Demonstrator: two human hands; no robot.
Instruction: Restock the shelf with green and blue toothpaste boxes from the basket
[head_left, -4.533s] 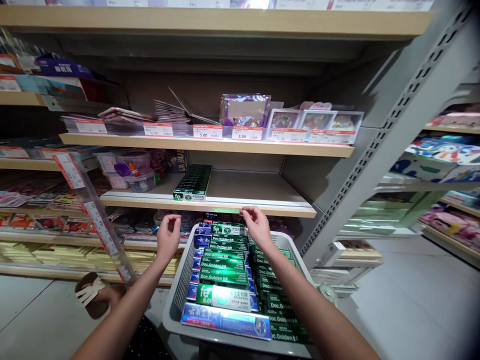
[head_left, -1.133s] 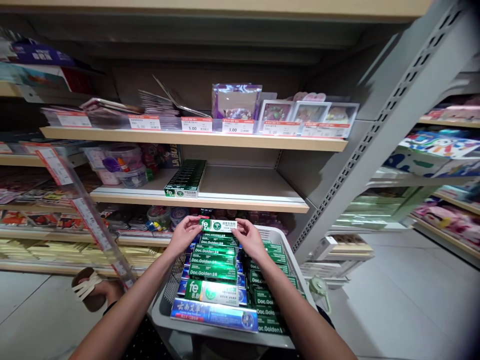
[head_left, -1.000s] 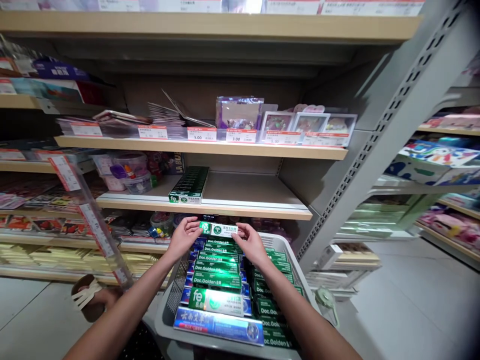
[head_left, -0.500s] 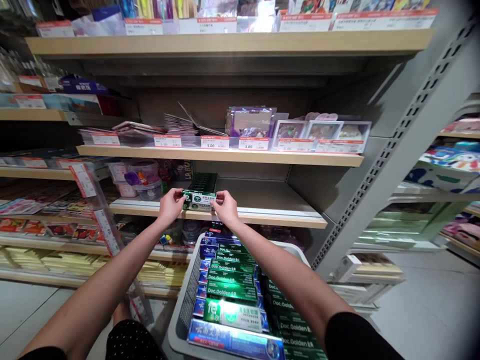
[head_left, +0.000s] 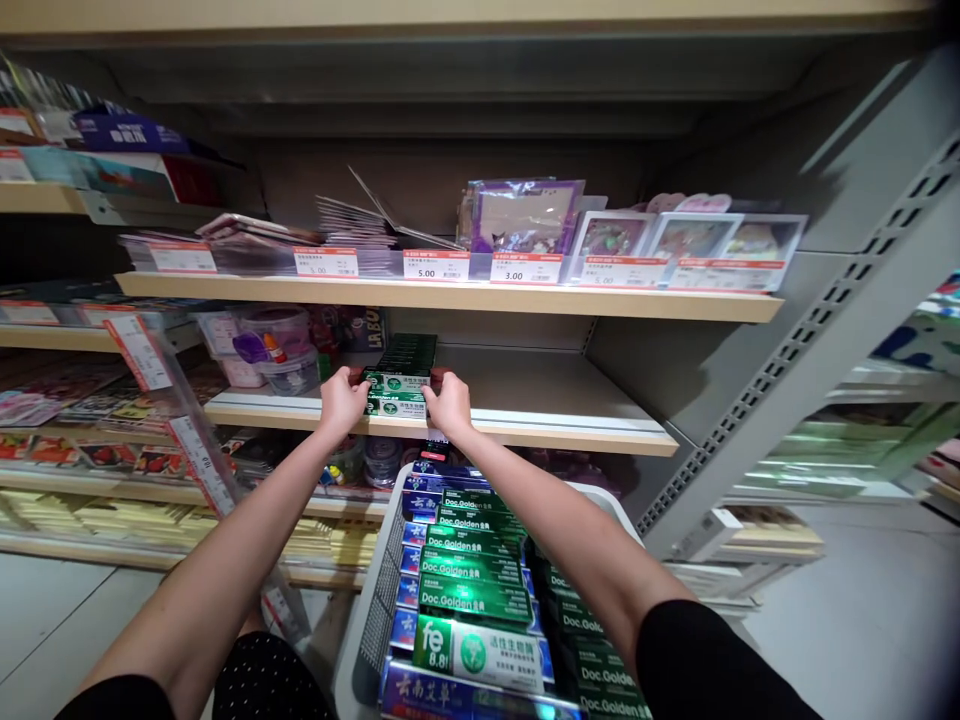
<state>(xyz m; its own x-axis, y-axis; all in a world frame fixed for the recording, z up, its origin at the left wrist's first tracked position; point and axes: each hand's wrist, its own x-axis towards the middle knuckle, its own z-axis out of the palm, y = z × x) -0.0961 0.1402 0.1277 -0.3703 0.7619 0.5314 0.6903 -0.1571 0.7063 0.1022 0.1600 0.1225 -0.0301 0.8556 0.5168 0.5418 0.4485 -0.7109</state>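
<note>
Left hand (head_left: 343, 404) and right hand (head_left: 450, 402), fingers curled nearly closed, grip a small green-and-white box (head_left: 401, 381) by its ends, above a matching box (head_left: 397, 406) (whether they touch is unclear) on the shelf (head_left: 517, 385); best kept level, squared with the row (head_left: 412, 348) behind.

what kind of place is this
Most likely a shop: price tags with figures such as 5.00 and 3.00 line a shelf of packaged goods, and a basket holds many matching green boxes.
</note>
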